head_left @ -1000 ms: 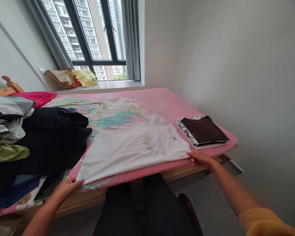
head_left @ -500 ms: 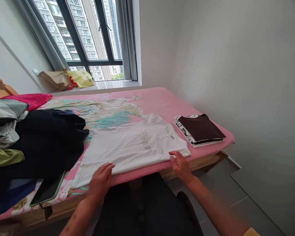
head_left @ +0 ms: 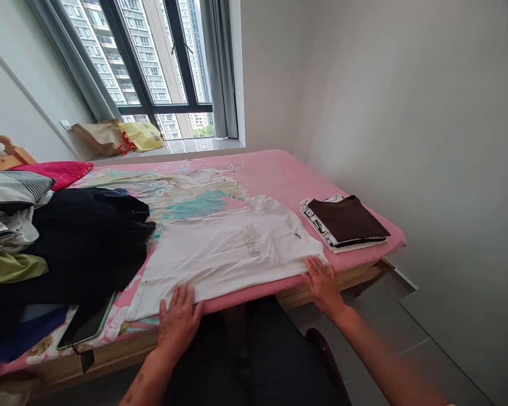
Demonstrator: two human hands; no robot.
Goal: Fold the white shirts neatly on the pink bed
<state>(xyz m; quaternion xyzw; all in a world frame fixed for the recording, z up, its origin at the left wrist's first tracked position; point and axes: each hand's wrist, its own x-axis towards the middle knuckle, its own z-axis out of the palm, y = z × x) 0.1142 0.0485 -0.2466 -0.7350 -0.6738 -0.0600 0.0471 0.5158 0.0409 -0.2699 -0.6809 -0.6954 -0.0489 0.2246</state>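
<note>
A white t-shirt lies spread flat on the pink bed sheet, its near edge along the bed's front edge. My left hand rests flat on that near edge, fingers stretched out. My right hand lies flat on the shirt's right front corner, fingers also extended. Neither hand holds anything.
A folded stack with a dark brown garment on top sits at the bed's right corner. A heap of dark and mixed clothes fills the left, with a phone by it. Bags stand on the window sill. A wall runs along the right.
Both hands left the shirt's outer front corners and moved inward. They now lie flat on its near edge. The view shifted slightly.
</note>
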